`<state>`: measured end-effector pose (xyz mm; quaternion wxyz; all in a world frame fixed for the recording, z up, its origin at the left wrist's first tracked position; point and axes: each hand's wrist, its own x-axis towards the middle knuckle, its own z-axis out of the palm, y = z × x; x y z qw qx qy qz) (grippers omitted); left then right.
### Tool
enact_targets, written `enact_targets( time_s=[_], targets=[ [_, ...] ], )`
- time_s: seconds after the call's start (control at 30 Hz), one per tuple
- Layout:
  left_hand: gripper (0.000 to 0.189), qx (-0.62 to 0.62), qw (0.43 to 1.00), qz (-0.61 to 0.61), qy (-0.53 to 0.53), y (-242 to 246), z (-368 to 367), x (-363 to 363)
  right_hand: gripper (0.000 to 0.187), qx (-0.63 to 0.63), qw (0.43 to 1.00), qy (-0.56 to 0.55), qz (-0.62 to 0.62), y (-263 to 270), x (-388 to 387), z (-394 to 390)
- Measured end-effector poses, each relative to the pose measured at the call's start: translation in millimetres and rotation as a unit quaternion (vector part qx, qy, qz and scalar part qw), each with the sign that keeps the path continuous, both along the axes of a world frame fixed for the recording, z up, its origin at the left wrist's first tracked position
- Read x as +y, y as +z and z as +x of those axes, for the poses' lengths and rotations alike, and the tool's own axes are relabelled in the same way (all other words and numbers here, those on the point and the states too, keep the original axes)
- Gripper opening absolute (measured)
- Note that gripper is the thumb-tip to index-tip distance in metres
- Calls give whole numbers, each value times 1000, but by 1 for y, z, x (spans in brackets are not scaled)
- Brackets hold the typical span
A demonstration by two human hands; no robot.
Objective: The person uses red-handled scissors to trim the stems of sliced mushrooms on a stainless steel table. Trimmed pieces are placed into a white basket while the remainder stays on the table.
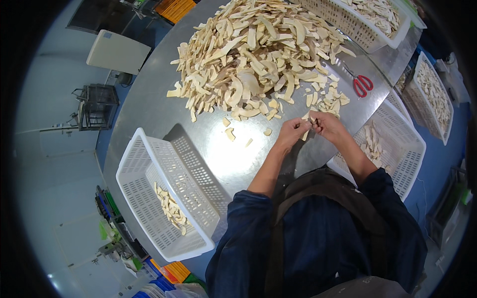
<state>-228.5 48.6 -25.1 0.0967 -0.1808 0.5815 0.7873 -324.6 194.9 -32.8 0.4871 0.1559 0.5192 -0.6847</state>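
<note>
My left hand and my right hand meet above the near edge of the steel table, fingertips close together. Between them are pale, cream-coloured slices, perhaps dried mushroom; one hangs from the left fingers, and a small bit shows at the right fingertips. Just beyond my hands lies a cluster of short cut pieces. Farther back rises a large heap of longer curved slices. Red-handled scissors rest on the table to the right of the heap, blades pointing away.
A white perforated basket holding a few slices stands at the left table edge. Another white basket is by my right elbow. Filled baskets stand farther right. Loose bits lie on the steel table.
</note>
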Motion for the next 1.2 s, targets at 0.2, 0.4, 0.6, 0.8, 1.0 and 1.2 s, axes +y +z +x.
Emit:
enact_targets(
  time_s=[0.2,0.4,0.6,0.8,1.0,1.2],
  targets=[
    [15,4,979,-145,143,25,52,-59,23,529,750,233,323,-11,0,-36],
    [25,-20,689,-615,382,104,156,-147,28,644,637,102,411,-26,-39,-106],
    [25,-317,314,-793,416,150,216,-184,23,498,803,152,291,-32,-18,-112],
    [29,13,890,-338,305,58,60,-93,15,182,981,-5,61,6,-2,-37],
    [12,-44,978,140,149,-2,-25,7,20,315,927,129,155,17,-1,-29],
    [18,-95,972,-193,94,-11,13,11,16,786,497,26,366,-30,-17,-101]
  ],
)
